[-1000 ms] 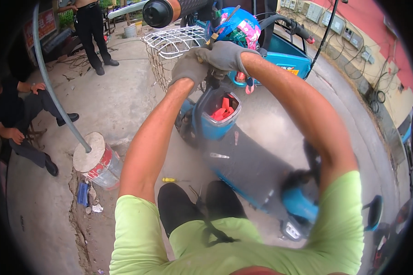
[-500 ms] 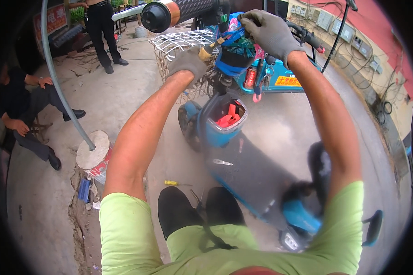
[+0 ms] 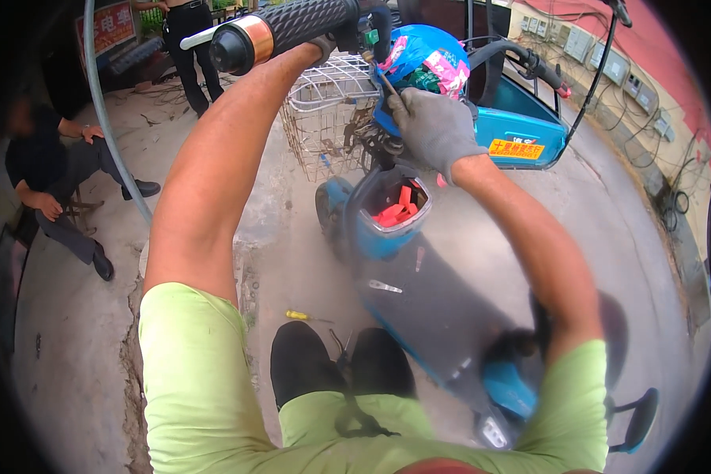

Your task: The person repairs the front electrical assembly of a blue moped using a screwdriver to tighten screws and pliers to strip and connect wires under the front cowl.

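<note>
A blue-and-black scooter (image 3: 434, 308) stands before me, its handlebar grip (image 3: 296, 30) large at the top. My left hand (image 3: 321, 49), in a grey glove, reaches behind that grip; its fingers are hidden. My right hand (image 3: 437, 128), gloved too, is closed at the front of the steering head, round a thin rod-like tool (image 3: 389, 85) that points up and left. Just beyond it, a blue and pink plastic wrapping (image 3: 428, 59) covers the middle of the handlebar. Red pieces (image 3: 397, 208) lie in the scooter's front pocket (image 3: 387, 237).
A white wire basket (image 3: 324, 118) hangs at the scooter's front. On the ground lies a yellow-handled screwdriver (image 3: 299, 315). Someone sits at the left (image 3: 55, 174), and another person stands behind (image 3: 189, 47). A teal cargo box (image 3: 505, 130) is beyond the handlebar; a grey pole (image 3: 103, 103) rises at left.
My left hand has gone up behind the grip, and the yellowish-handled tool it held is no longer seen there. My right hand has come down and left. The handlebar has shifted in view.
</note>
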Demonstrator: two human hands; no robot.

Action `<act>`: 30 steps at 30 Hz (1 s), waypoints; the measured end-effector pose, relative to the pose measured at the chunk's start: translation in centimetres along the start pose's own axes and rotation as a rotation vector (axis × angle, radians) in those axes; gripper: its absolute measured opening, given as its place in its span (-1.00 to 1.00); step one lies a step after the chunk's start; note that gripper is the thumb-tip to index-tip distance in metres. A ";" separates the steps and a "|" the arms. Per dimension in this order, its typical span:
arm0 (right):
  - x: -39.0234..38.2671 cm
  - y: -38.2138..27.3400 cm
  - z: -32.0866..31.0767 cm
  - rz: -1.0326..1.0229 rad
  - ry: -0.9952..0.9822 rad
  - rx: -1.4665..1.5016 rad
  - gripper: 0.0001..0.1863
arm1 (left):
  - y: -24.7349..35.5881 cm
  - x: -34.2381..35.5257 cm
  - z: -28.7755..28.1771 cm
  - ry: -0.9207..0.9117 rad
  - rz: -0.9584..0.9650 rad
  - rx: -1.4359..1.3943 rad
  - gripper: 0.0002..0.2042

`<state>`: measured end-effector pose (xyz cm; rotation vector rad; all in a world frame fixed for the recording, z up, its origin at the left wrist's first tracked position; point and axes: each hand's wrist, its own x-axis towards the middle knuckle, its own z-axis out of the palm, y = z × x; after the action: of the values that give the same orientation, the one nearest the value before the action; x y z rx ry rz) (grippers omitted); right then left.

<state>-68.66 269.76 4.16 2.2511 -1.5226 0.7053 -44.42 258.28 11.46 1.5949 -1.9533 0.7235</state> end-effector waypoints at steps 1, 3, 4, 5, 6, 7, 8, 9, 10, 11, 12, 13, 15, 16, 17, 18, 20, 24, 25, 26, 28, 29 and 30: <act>0.0 0.2 0.6 -0.004 -0.001 0.052 -0.53 | 0.3 0.0 -0.5 -0.011 0.015 0.004 -0.59; 0.1 0.8 1.3 -0.005 -0.006 0.095 -0.54 | 0.7 -0.8 -1.9 -0.050 0.038 0.029 -0.60; 0.3 1.1 1.9 -0.052 0.037 0.107 -0.57 | 0.7 -1.4 -2.8 -0.068 0.037 0.047 -0.60; 0.4 1.3 2.4 -0.101 0.076 0.120 -0.60 | 0.5 -2.0 -3.9 -0.090 0.029 0.060 -0.60; 0.4 1.4 2.6 -0.152 0.103 0.099 -0.61 | 0.3 -2.8 -4.7 -0.116 0.021 0.079 -0.60; 0.4 1.8 2.5 -0.150 0.099 0.102 -0.61 | 0.5 -3.2 -5.0 -0.139 0.012 0.084 -0.60; 0.3 2.0 2.3 -0.149 0.044 0.068 -0.61 | 0.5 -3.6 -5.3 -0.167 0.003 0.093 -0.60; 0.2 2.3 2.0 -0.146 -0.012 0.032 -0.60 | 0.9 -4.0 -5.5 -0.198 0.003 0.102 -0.60; 0.1 3.2 1.6 -0.145 -0.014 0.028 -0.60 | 1.4 -4.2 -5.5 -0.223 -0.001 0.101 -0.60; 0.1 3.6 1.4 -0.124 -0.012 0.018 -0.60 | 1.3 -4.4 -5.7 -0.241 -0.011 0.120 -0.60; 0.0 3.9 1.2 -0.099 -0.012 0.007 -0.60 | 1.4 -4.7 -5.8 -0.258 -0.016 0.133 -0.60; -0.2 3.9 1.3 -0.095 -0.010 0.014 -0.60 | 1.7 -5.1 -5.4 -0.277 -0.017 0.149 -0.60; -0.1 3.6 1.2 -0.117 0.054 0.025 -0.58 | 1.7 -5.1 -4.4 -0.241 0.023 0.166 -0.59; 0.1 3.1 1.2 -0.125 0.059 0.030 -0.58 | 1.3 -5.2 -3.6 -0.192 0.067 0.172 -0.59; 0.3 2.6 1.5 -0.160 0.086 0.026 -0.59 | 0.4 -5.0 -0.6 -0.070 0.180 0.145 -0.60; 0.0 2.9 1.1 -0.181 0.122 0.019 -0.60 | 1.8 -4.9 -0.4 0.064 0.310 0.131 -0.60; -0.2 4.4 -0.1 -0.148 0.109 0.018 -0.61 | 5.8 -4.0 -2.0 -0.210 0.247 0.151 -0.55; 0.6 5.5 -0.2 -0.153 0.110 0.016 -0.63 | 6.9 -6.9 -3.0 -0.243 0.079 -0.029 -0.48; 0.7 6.1 -0.3 -0.185 0.153 0.021 -0.62 | 7.5 -7.5 -2.2 -0.247 0.090 -0.037 -0.48; 1.0 6.3 -0.7 -0.148 0.077 0.095 -0.60 | 7.8 -8.3 -1.5 -0.214 0.033 -0.036 -0.49; 1.6 6.8 -0.3 -0.165 0.097 0.102 -0.60 | 8.0 -9.0 -0.8 -0.173 -0.018 -0.049 -0.48; 1.4 6.6 -0.3 -0.161 0.075 0.112 -0.59 | 7.8 -9.3 -1.1 -0.147 0.016 -0.035 -0.47; 1.4 6.5 -0.4 -0.158 0.058 0.120 -0.59 | 7.6 -9.2 -1.5 -0.159 0.040 -0.029 -0.47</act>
<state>-74.38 266.49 5.29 2.3845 -1.2899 0.8266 -50.15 267.10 5.62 1.6441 -2.1036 0.5968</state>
